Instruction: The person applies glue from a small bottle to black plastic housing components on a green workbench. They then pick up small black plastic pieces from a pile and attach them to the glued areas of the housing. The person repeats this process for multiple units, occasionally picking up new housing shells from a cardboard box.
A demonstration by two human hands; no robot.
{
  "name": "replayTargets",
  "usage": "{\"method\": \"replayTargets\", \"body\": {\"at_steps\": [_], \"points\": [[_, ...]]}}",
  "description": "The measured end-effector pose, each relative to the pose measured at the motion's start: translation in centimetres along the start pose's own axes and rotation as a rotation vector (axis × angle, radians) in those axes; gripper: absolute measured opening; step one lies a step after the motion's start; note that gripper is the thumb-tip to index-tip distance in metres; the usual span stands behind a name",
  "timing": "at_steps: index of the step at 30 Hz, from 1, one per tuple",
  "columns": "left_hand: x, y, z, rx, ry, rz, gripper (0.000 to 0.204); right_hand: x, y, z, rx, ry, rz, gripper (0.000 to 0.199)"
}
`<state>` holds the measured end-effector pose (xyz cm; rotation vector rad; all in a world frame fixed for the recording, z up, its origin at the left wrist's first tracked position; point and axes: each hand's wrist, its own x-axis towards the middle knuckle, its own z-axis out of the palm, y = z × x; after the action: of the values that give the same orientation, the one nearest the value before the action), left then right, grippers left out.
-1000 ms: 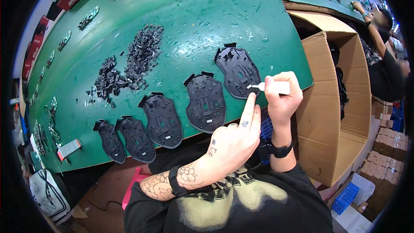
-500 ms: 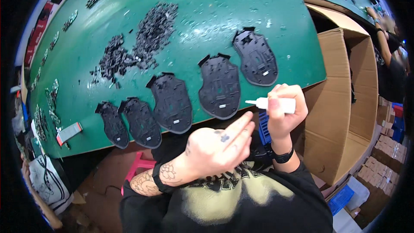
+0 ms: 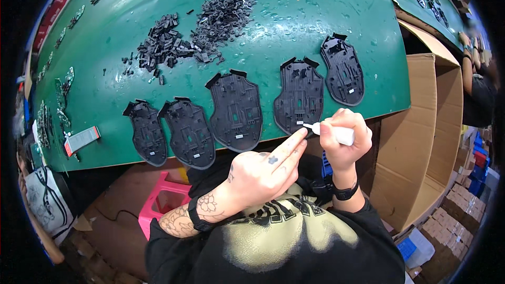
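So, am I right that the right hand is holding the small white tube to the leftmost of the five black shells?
Not quite: in the head view the right hand holds the white tube to the fourth shell from the left, not the leftmost.

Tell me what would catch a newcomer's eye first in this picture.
First, the row of five black plastic shells lying along the near edge of the green table. Next, the right hand holding a small white tube with its tip at the near end of the fourth shell, the left hand pointing a finger there too. Behind the row lie two heaps of small black parts.
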<state>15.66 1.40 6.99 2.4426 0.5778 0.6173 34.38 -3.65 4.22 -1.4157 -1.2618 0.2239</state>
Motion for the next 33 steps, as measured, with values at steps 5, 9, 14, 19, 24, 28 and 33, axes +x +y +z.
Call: {"method": "replayTargets", "body": {"at_steps": [5,9,14,19,24,28,33], "points": [[0.0,0.0,0.0,0.005,-0.001,0.006,0.037,0.3,-0.3,0.3,-0.001,0.02,0.002,0.02],[0.0,-0.1,0.0,-0.019,0.02,0.043,0.038,0.5,-0.5,-0.1,-0.01,-0.028,0.021,0.02],[-1.1,-0.8,-1.2,-0.234,0.008,0.194,0.033,-0.1,-0.5,0.2,0.096,0.129,0.094,0.02],[-5.7,-2.8,0.3,-0.773,-0.116,-0.235,0.025,-0.7,-2.3,1.3,0.213,0.074,0.115,0.026],[-6.8,-3.6,0.0,-1.289,-0.24,-0.674,0.039,-0.3,-4.4,3.6,0.08,-0.225,-0.127,0.038],[-7.3,-3.9,-0.2,-1.388,-0.199,-0.655,0.046,-0.4,-4.8,4.5,0.008,-0.285,-0.141,0.037],[-6.5,-3.8,-0.7,-1.421,-0.213,-0.673,0.05,-0.3,-4.8,4.9,-0.073,-0.292,-0.126,0.033]]}}
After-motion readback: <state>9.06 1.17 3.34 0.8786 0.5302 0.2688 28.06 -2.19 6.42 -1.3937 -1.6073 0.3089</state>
